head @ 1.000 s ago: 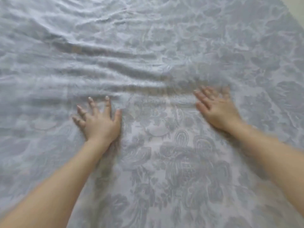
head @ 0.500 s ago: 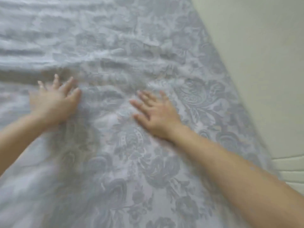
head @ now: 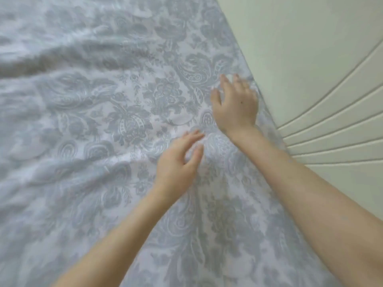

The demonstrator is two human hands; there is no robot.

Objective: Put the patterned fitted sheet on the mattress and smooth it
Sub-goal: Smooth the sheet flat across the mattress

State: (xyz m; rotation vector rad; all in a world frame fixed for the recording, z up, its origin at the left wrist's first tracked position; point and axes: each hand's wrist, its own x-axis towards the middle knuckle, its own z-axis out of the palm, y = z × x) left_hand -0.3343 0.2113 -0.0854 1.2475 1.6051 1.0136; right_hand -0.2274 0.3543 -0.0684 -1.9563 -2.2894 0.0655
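Observation:
The patterned fitted sheet (head: 116, 121), pale with a grey floral and paisley print, covers the mattress and fills most of the head view. Wrinkles and folds run across its left and upper parts. My right hand (head: 236, 102) lies flat on the sheet close to the bed's right edge, fingers straight and pointing away from me. My left hand (head: 178, 160) is just below and left of it, fingers relaxed and extended, fingertips on the fabric. Neither hand grips the cloth. The mattress itself is hidden under the sheet.
A pale cream wall (head: 300, 48) runs along the bed's right edge. Lower on that side is a white panel with curved ridged grooves (head: 339, 133). The sheet meets the wall with no visible gap.
Both hands have slid to the right across the sheet toward the wall side, and my view has turned right with them. The hands, earlier spread apart, are now close together.

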